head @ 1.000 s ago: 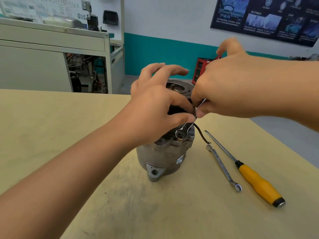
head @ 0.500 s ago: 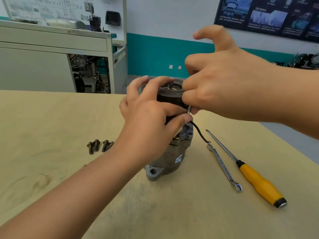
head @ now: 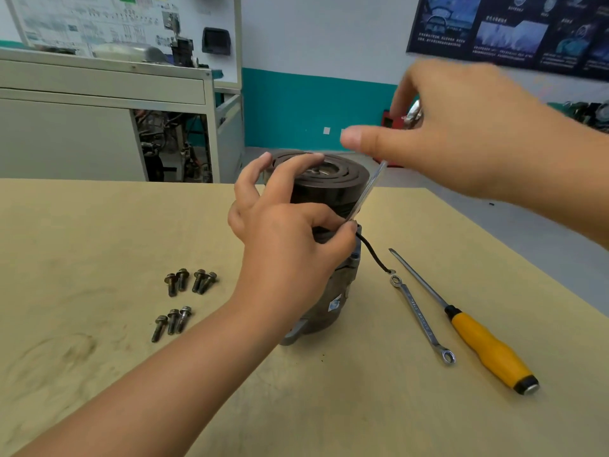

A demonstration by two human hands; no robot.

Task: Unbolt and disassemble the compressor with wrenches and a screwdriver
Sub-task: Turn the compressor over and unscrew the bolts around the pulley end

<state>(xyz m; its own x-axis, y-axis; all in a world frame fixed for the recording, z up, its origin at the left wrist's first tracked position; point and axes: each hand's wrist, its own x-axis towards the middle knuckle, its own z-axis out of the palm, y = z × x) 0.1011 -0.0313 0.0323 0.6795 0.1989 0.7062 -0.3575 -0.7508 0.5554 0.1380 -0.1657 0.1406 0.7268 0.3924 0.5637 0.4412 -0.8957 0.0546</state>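
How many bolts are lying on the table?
7 bolts, left of the compressor: four in a far bunch, three in a nearer bunch. The arm may hide others.

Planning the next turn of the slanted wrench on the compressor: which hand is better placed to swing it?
Likely the right hand: the slanted wrench runs up under it, while the left hand grips the compressor at its pulley, steadying it.

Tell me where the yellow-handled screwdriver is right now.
In the head view, the yellow-handled screwdriver lies flat on the table at the person's right, just right of the loose wrench, with its tip end nearest the compressor.
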